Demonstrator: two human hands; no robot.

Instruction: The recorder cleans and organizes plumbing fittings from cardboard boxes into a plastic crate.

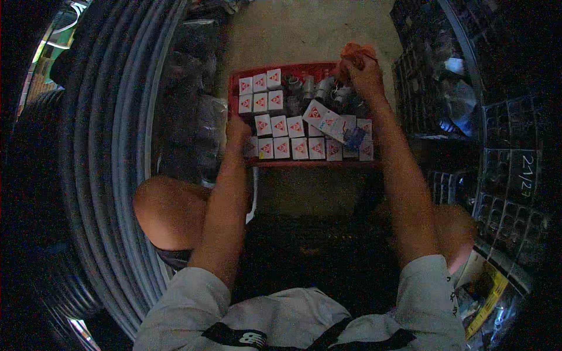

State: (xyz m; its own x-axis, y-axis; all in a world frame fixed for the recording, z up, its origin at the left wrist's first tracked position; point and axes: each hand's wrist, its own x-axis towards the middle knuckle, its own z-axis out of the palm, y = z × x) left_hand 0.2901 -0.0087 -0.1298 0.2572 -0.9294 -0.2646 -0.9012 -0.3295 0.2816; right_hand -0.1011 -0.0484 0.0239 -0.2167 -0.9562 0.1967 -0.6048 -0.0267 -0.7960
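A red plastic crate (303,164) lies before me on the floor. Rows of small white cardboard boxes (281,148) with red triangle marks fill its left side and front. One longer white box (325,120) lies tilted across the others. Grey pipe fittings (324,88) are loose in the back right part. My left hand (238,129) is at the crate's left rim; its fingers are hidden, so its grip is unclear. At the back right corner, my right hand (366,78) holds a crumpled orange bag or net (358,50).
Long grey pipes or hoses (127,109) curve along the left, beside dark wrapped goods (193,87). Dark wire baskets (511,171) and racks line the right. A yellow strip (487,302) lies at the lower right. The concrete floor (307,26) runs between both sides.
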